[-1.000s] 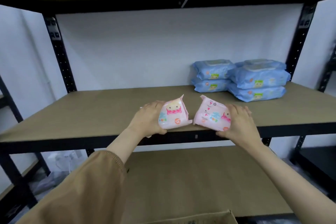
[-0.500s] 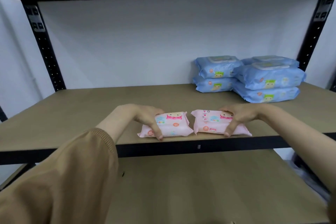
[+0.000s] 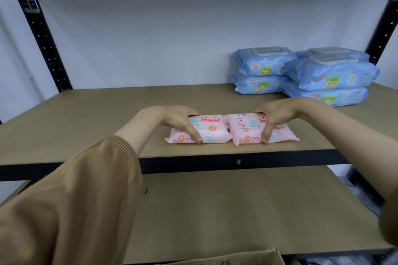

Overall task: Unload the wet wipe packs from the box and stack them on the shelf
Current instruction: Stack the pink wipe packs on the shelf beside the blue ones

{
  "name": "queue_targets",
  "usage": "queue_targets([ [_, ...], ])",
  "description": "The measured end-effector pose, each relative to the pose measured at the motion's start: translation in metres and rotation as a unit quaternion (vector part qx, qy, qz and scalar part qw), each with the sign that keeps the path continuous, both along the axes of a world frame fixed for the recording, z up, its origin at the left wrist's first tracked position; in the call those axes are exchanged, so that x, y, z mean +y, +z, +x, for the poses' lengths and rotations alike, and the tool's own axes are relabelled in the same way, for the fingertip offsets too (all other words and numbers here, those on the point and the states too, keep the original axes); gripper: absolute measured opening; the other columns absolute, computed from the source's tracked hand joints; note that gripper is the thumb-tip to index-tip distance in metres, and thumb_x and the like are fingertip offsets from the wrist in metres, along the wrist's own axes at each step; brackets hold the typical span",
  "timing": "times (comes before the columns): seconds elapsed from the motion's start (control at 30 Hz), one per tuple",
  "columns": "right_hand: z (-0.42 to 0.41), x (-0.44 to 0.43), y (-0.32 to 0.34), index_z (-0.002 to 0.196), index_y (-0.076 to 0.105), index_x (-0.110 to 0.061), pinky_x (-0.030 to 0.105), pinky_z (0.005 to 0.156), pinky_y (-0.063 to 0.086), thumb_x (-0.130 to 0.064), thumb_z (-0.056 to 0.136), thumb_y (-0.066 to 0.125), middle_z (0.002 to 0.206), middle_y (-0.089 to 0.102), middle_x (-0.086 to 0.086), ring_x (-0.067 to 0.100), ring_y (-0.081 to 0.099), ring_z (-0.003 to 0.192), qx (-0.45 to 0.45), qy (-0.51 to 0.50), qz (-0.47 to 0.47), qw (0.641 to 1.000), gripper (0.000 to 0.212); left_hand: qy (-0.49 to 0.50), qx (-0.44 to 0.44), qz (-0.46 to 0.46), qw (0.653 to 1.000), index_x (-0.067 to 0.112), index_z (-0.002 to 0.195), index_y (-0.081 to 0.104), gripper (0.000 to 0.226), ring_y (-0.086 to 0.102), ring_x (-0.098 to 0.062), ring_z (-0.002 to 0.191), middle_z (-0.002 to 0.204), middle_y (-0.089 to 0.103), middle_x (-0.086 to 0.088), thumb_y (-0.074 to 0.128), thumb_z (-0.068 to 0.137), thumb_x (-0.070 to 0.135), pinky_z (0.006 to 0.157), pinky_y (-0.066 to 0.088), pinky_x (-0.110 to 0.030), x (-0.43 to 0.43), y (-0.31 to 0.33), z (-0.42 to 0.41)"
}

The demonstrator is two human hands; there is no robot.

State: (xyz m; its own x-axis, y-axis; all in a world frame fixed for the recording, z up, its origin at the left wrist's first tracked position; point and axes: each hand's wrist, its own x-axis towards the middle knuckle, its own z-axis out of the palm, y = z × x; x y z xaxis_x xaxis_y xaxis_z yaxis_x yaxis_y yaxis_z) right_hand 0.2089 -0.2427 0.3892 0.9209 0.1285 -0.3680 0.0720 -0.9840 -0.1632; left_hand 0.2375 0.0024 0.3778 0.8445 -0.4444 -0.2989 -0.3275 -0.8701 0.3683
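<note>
Rack: black metal shelving rack (image 3: 41,34), perforated uprights far L + far R, white wall (image 3: 150,28) behind.
Mid shelf: tan board shelf (image 3: 86,118) w/ black front rail; all packs sit on it.
Lower shelf: second tan board (image 3: 215,211) below, nearer the camera.
Sleeve: tan knit sleeve (image 3: 75,200) on L arm, near L, cuff partway up the forearm; R forearm bare.
Blue packs: blue wet wipe packs (image 3: 265,64) far R on the mid shelf, by the wall. Two stacks side by side, touching. L stack 2 high, R stack 2 high w/ another pack's top showing behind.
Box: brown cardboard box (image 3: 237,257), only its top rim seen, at the bottom edge, near.
Pink L: left pink wet wipe pack (image 3: 213,133), flat on the mid shelf, centre, near the front rail.
Pink R: right pink wet wipe pack (image 3: 247,129), flat, just R of the other, ends touching.
L hand: left hand (image 3: 172,117) grasps the L one from above, fingers over its far edge, thumb down its near side.
R hand: right hand (image 3: 277,114) grasps the R one the same way, fingers curled over the top, thumb on the near side.
</note>
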Motion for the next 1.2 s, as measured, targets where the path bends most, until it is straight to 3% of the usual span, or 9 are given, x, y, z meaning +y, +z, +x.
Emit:
queue_targets([
  [0.3,0.011,0.008,-0.004,0.122,0.051,-0.019,0.032,0.094,0.045,-0.039,0.050,0.077,0.115,0.058,-0.002,0.018,0.054,0.106,-0.006,-0.003,0.003,1.000,0.079,0.004,0.009,-0.018,1.000,0.026,0.128,0.046,0.062,0.056,-0.009,0.095,0.105,0.056,0.012,0.075,0.073,0.031,0.081,0.043,-0.017,-0.001,-0.004,0.007],
  [0.4,0.008,0.007,-0.003,0.132,0.042,-0.019,0.030,0.099,0.040,-0.040,0.054,0.079,0.128,0.052,-0.002,0.019,0.048,0.116,0.001,-0.012,0.007,1.000,0.089,0.005,0.017,-0.008,1.000,0.024,0.130,0.043,0.068,0.055,-0.008,0.095,0.106,0.055,0.013,0.076,0.072,0.033,0.080,0.043,-0.016,-0.002,-0.002,0.004],
  [0.47,0.001,0.005,-0.003,0.144,0.026,-0.021,0.029,0.107,0.030,-0.039,0.061,0.081,0.146,0.034,-0.003,0.019,0.035,0.132,-0.003,-0.021,0.023,1.000,0.101,0.006,0.015,-0.002,1.000,0.024,0.138,0.034,0.084,0.050,-0.013,0.114,0.129,0.049,0.008,0.078,0.068,0.038,0.092,0.040,-0.020,-0.002,-0.001,0.000],
  [0.57,-0.014,0.003,-0.005,0.149,0.012,-0.021,0.030,0.112,0.019,-0.037,0.071,0.076,0.155,0.015,-0.004,0.017,0.017,0.142,-0.037,-0.026,0.065,0.997,0.102,0.022,-0.018,-0.034,0.999,0.026,0.147,0.015,0.095,0.024,-0.014,0.139,0.153,0.021,0.009,0.072,0.074,0.041,0.109,0.022,-0.025,0.000,0.000,-0.011],
  [0.73,-0.048,0.009,-0.011,0.147,0.019,-0.017,0.033,0.116,0.013,-0.042,0.070,0.076,0.154,0.021,0.002,0.020,0.016,0.142,-0.173,-0.021,0.075,0.982,0.100,-0.006,-0.175,-0.015,0.984,0.018,0.149,0.005,0.102,-0.007,-0.013,0.145,0.158,-0.005,0.003,0.070,0.075,0.045,0.116,-0.004,-0.033,-0.004,-0.002,-0.040],
  [0.97,-0.105,0.023,-0.036,0.145,0.027,-0.016,0.039,0.118,0.004,-0.055,0.065,0.073,0.152,0.026,0.003,0.015,0.015,0.143,-0.307,-0.007,0.064,0.949,0.100,-0.024,-0.265,-0.038,0.963,0.013,0.149,0.002,0.111,-0.012,-0.012,0.144,0.157,-0.008,0.001,0.070,0.071,0.053,0.115,-0.009,-0.031,-0.021,-0.018,-0.105],
  [1.2,-0.166,0.031,-0.090,0.145,0.027,-0.016,0.036,0.116,-0.001,-0.052,0.068,0.073,0.153,0.024,0.002,0.015,0.012,0.144,-0.334,-0.020,0.086,0.938,0.096,-0.048,-0.258,-0.021,0.965,0.012,0.148,0.000,0.109,-0.011,-0.012,0.144,0.157,-0.007,-0.001,0.067,0.073,0.054,0.115,-0.009,-0.032,-0.029,-0.075,-0.164],
])
